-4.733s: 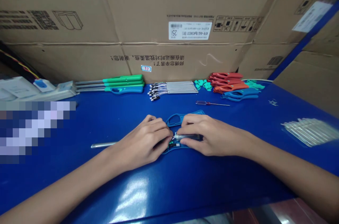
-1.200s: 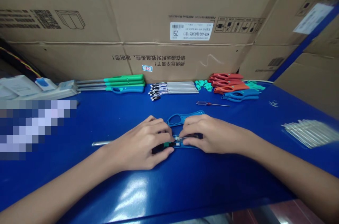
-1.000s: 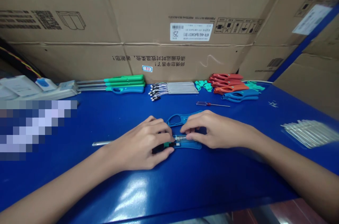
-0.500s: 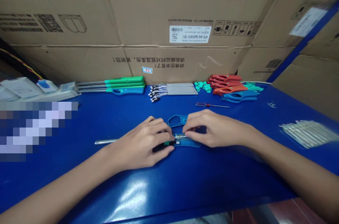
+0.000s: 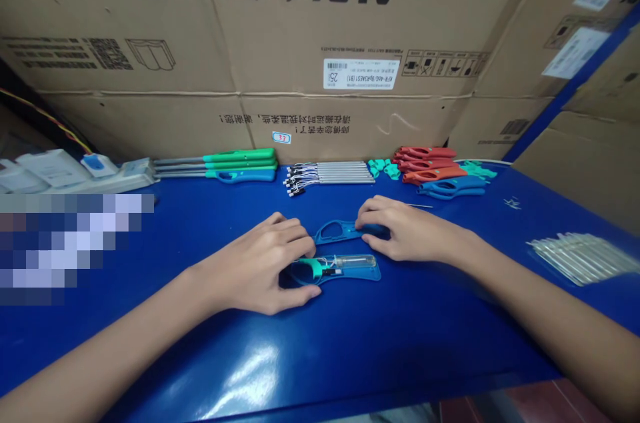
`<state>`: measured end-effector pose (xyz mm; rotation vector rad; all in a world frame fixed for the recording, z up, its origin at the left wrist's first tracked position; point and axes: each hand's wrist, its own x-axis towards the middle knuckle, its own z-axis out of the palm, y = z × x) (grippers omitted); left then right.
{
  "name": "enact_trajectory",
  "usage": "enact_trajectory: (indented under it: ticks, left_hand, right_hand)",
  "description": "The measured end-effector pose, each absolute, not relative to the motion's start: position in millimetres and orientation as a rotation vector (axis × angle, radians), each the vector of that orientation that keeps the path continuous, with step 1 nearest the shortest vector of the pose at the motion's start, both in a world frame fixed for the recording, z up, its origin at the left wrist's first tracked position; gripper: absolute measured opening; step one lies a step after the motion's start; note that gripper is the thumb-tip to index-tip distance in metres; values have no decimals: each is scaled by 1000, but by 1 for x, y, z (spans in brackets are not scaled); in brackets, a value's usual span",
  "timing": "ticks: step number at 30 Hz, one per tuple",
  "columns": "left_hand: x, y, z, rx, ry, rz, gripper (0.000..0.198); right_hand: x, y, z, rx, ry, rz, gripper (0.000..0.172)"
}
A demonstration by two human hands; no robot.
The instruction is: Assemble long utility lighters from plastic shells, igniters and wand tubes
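Note:
A blue lighter shell half [image 5: 367,272] lies on the blue table, holding a clear gas tube [image 5: 356,261], a green trigger piece [image 5: 315,267], a small black part [image 5: 331,271] and thin white wires. My left hand [image 5: 273,263] spans its left end, thumb and fingers apart on either side, hiding part of it. Just behind lies the other blue shell half [image 5: 337,231], with a loop-shaped opening. My right hand [image 5: 390,228] pinches that half's right end between thumb and fingers. A screwdriver [image 5: 420,205] lies behind my right hand, its handle hidden.
Along the back are assembled lighters [image 5: 243,166], metal rods with wires [image 5: 340,173], green pieces [image 5: 385,168] and red and blue shells [image 5: 430,166]. Clear tubes [image 5: 583,256] lie at right. A power strip [image 5: 130,175] stands left, before a cardboard wall [image 5: 280,29].
My right hand has left the gas tube and moved back onto the rear shell half. My left thumb and fingers have spread and shifted slightly left, uncovering the green piece.

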<state>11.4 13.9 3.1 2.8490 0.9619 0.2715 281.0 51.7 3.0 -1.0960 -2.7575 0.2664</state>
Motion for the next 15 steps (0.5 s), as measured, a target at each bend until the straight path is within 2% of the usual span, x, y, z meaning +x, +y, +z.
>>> enact_trajectory:
  ticks: [8,15]
  left_hand:
    - [10,16,-2,2876,971,296,26]
    - [12,19,-6,2809,1067,353,26]
  right_hand:
    - [279,49,5,-1114,-2798,217,19]
    - [281,56,-4,-1151,-2721,147,31]
